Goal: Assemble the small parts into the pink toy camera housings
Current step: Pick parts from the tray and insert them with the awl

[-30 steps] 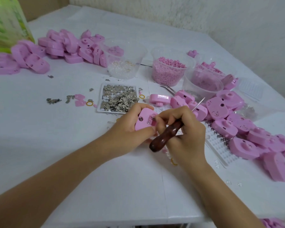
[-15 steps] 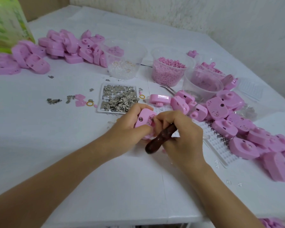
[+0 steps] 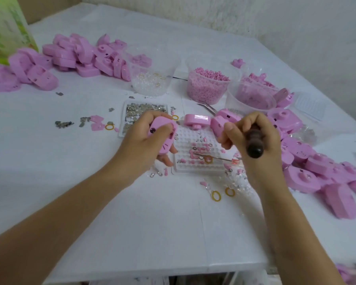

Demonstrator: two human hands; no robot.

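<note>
My left hand (image 3: 144, 147) grips a pink toy camera housing (image 3: 162, 136), tilted on its side above the table. My right hand (image 3: 253, 140) is closed around the dark wooden handle of a pick tool (image 3: 254, 142); its thin metal shaft (image 3: 214, 157) points left over a white dimpled tray (image 3: 195, 149) strewn with small pink parts and rings. The two hands are apart, with the tray between them. A flat tray of small metal pieces (image 3: 140, 112) lies just behind my left hand.
Heaps of pink housings lie at the far left (image 3: 76, 56) and along the right (image 3: 321, 167). Clear tubs hold clear beads (image 3: 150, 79), pink pellets (image 3: 208, 85) and pink parts (image 3: 251, 97). Yellow rings (image 3: 222, 194) and clear bits are scattered near the tray. The table's front edge is close.
My hands have separated: the left carried the housing to the left, the right pulled the tool away to the right and turned its shaft over the dimpled tray, which now shows.
</note>
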